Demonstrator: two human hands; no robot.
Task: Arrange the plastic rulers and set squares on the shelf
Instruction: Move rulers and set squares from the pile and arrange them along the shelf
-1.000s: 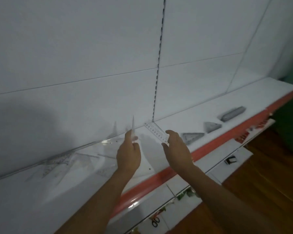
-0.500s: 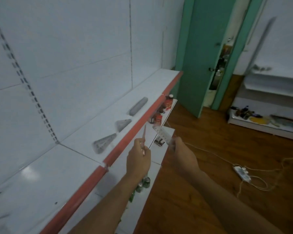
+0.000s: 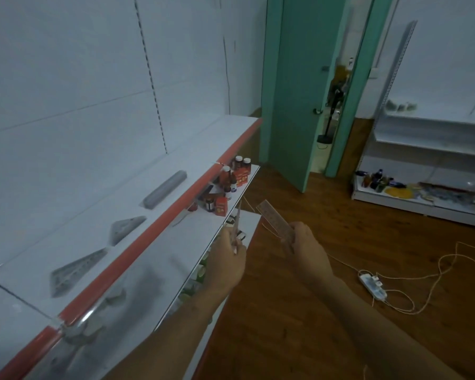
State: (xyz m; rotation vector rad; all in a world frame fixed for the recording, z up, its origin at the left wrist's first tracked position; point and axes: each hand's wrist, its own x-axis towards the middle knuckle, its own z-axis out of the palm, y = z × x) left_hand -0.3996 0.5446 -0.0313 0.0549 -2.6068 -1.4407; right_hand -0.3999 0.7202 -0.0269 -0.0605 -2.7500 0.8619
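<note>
Now my left hand (image 3: 226, 266) pinches a thin clear ruler (image 3: 238, 218) edge-on, and my right hand (image 3: 309, 252) grips a flat clear ruler (image 3: 274, 219), both held out beyond the white shelf (image 3: 176, 157) with its red front edge. On that shelf lie two set-square stacks (image 3: 77, 271) (image 3: 125, 227) and a ruler stack (image 3: 165, 190), well apart. Behind stand a green door (image 3: 294, 91), a wooden floor (image 3: 299, 311) and a white power strip (image 3: 373, 286).

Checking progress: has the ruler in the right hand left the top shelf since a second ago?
Yes. The ruler in the right hand was over the shelf by the back wall; now it is out past the red edge, over the floor.
</note>
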